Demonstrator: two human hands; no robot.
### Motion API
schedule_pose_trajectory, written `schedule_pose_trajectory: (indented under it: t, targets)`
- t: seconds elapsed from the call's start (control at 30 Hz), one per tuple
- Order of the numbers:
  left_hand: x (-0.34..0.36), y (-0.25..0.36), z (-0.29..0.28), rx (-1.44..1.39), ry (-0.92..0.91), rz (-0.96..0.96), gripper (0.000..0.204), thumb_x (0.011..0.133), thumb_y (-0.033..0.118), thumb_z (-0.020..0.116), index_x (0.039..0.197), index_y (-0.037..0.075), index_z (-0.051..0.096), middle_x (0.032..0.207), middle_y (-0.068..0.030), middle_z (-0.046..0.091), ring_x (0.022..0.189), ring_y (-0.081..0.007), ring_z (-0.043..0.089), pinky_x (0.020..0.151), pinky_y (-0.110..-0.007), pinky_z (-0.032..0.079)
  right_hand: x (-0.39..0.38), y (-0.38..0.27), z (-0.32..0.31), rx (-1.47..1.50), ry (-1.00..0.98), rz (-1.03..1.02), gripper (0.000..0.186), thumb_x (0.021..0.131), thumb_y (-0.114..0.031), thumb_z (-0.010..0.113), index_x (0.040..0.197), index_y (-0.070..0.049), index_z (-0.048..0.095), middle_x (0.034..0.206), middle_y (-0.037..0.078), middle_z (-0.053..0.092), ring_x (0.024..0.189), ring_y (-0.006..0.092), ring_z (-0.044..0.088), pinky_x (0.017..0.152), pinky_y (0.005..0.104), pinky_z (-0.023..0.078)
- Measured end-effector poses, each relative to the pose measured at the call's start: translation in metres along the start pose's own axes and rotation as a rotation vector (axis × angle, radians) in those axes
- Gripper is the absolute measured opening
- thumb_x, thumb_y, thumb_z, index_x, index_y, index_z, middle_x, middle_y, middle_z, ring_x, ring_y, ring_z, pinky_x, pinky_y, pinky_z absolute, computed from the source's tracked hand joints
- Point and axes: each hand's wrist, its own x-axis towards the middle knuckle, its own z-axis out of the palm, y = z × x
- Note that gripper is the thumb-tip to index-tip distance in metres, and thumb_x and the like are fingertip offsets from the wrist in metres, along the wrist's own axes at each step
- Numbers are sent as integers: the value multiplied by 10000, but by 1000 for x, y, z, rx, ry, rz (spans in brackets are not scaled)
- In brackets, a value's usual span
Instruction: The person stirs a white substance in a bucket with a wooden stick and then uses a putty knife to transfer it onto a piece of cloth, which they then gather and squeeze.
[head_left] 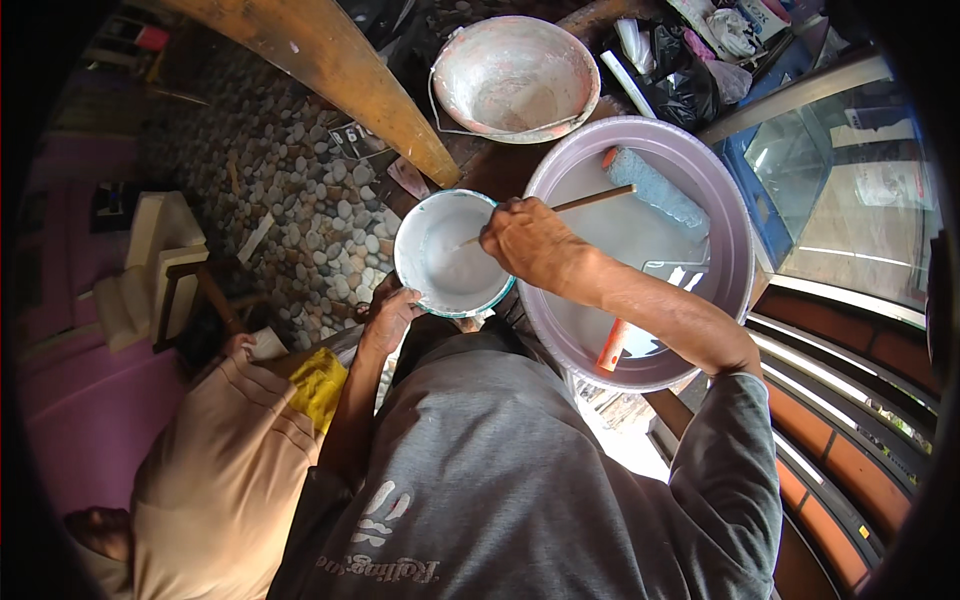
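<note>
My left hand [393, 315] grips the lower left rim of a small white pail [430, 250] with a teal rim, which holds pale, milky liquid. My right hand [520, 235] is closed around a thin wooden stick [605, 196], whose lower end reaches into that liquid. Under my right forearm sits a wide lilac tub [737, 220] of milky water. A blue-sleeved paint roller [655, 193] lies in it, with an orange handle [614, 350] against the near wall.
A paint-spattered bucket [515, 75] stands behind the pail, near a wooden beam [310, 70] over a pebbled floor [270, 200]. Bags [680, 80] lie back right, beside glass panels [850, 190]. Another person [220, 450] in beige is at lower left, beside purple furniture [80, 390].
</note>
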Motion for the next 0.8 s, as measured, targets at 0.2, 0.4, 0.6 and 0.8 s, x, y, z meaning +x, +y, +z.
schedule_pose_trajectory:
  t: [0.2, 0.4, 0.6, 0.8]
  targets:
    - [0, -4, -4, -4, 7, -8, 379, 766, 72, 597, 1136, 52, 517, 1013, -66, 604, 925, -193, 596, 797, -398, 505, 2, -30, 13, -76, -23, -88, 240, 827, -156, 540, 1037, -65, 614, 968, 99, 623, 931, 216, 615, 777, 344, 458]
    - [-1, 9, 5, 51, -54, 21, 360, 775, 48, 593, 1126, 50, 511, 997, -68, 596, 904, -187, 591, 733, -375, 514, 23, -33, -10, -21, -105, 22, 236, 836, -131, 546, 1050, -78, 630, 994, 57, 630, 947, 217, 617, 780, 319, 459]
    - [1, 10, -3, 42, -117, 4, 384, 794, 39, 600, 1161, 49, 490, 1020, -76, 594, 897, -190, 596, 768, -372, 516, 16, -61, -2, 14, -141, 248, 191, 841, -125, 544, 997, -73, 643, 955, 69, 643, 910, 214, 630, 759, 319, 476]
    - [8, 7, -13, 103, -219, -28, 360, 792, 36, 627, 1134, 21, 517, 1022, -77, 608, 912, -165, 606, 765, -326, 540, 30, -89, -2, 78, -43, 496, 138, 826, -118, 541, 861, -71, 665, 826, 95, 659, 793, 243, 664, 683, 347, 517]
